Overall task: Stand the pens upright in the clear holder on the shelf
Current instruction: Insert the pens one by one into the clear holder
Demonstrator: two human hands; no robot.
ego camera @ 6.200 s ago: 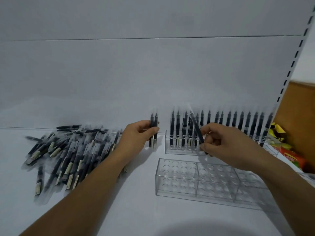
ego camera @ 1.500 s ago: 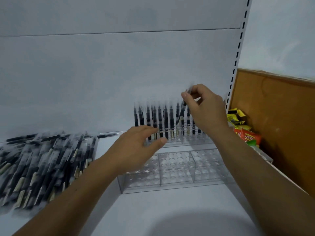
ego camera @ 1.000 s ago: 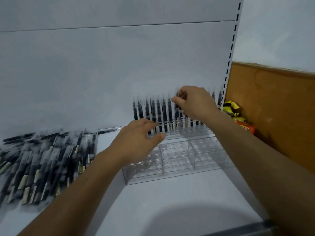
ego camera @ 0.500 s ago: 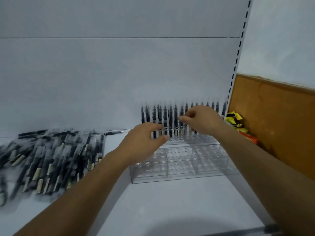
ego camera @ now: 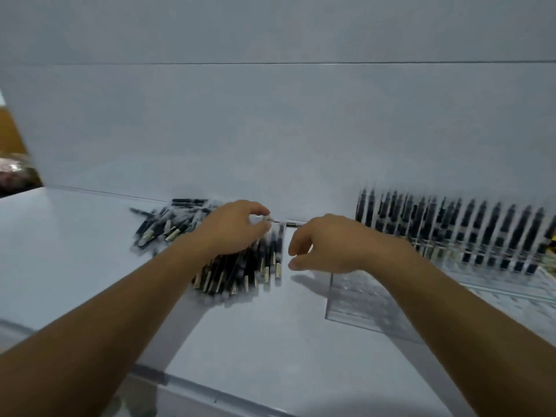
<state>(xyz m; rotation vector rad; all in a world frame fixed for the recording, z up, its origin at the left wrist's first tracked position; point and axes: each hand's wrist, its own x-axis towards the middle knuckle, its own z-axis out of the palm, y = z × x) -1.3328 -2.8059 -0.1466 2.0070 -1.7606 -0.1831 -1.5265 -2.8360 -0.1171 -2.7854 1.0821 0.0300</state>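
Note:
A pile of loose black pens (ego camera: 240,272) lies on the white shelf (ego camera: 75,236). My left hand (ego camera: 234,230) is over the pile's far end, fingers curled, thumb and forefinger pinching the clear tip of one pen. My right hand (ego camera: 328,243) hovers just right of the pile with loosely curled fingers and holds nothing. Several pens (ego camera: 469,233) stand upright in the rear clear holder (ego camera: 496,279) at the right. An empty clear holder (ego camera: 355,299) sits in front of it, partly under my right forearm. The frame is blurred.
The white back panel (ego camera: 270,130) rises right behind the pens. The shelf's front edge (ego camera: 210,395) runs across the bottom. A dark object (ego camera: 15,176) sits past the shelf's left end. A yellow packet (ego camera: 553,236) peeks in at the right edge.
The view has swung left. Both hands left the holders and moved left to the loose pile. My right hand let go of the pen it stood in the rear holder; my left now pinches one.

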